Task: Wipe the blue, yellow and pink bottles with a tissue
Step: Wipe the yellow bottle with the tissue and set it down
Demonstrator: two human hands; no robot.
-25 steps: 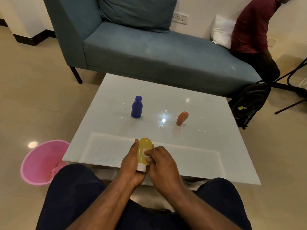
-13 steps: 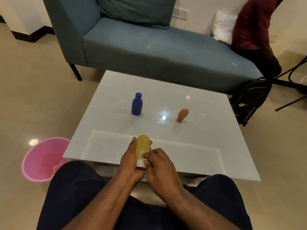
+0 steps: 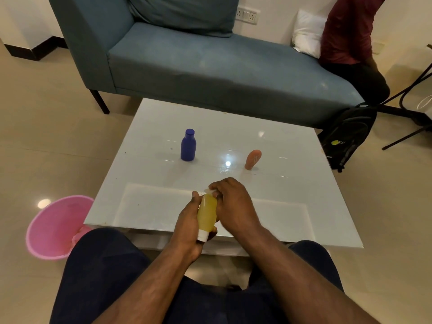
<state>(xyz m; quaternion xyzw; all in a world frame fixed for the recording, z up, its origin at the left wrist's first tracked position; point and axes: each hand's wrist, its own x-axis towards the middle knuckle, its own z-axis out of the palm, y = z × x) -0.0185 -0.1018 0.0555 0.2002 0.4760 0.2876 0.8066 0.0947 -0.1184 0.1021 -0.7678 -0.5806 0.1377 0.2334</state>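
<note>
A yellow bottle (image 3: pixel 207 212) with a white cap pointing toward me is gripped from the left side by my left hand (image 3: pixel 187 226) over the table's near edge. My right hand (image 3: pixel 233 204) presses a small white tissue (image 3: pixel 209 191) against the bottle's far end. The blue bottle (image 3: pixel 188 148) stands upright on the white table (image 3: pixel 292 183), left of centre. The pink bottle (image 3: pixel 253 159) stands to its right, leaning slightly.
A pink bin (image 3: pixel 55 226) sits on the floor at the table's left near corner. A grey-blue sofa (image 3: pixel 210 61) runs behind the table, with a person in a red shirt (image 3: pixel 346 31) at its right end. A black backpack (image 3: pixel 348 139) leans by the table's far right.
My right hand has slid the tissue from the cap end of the yellow bottle up to its far end. The bottle now lies more tilted toward me.
</note>
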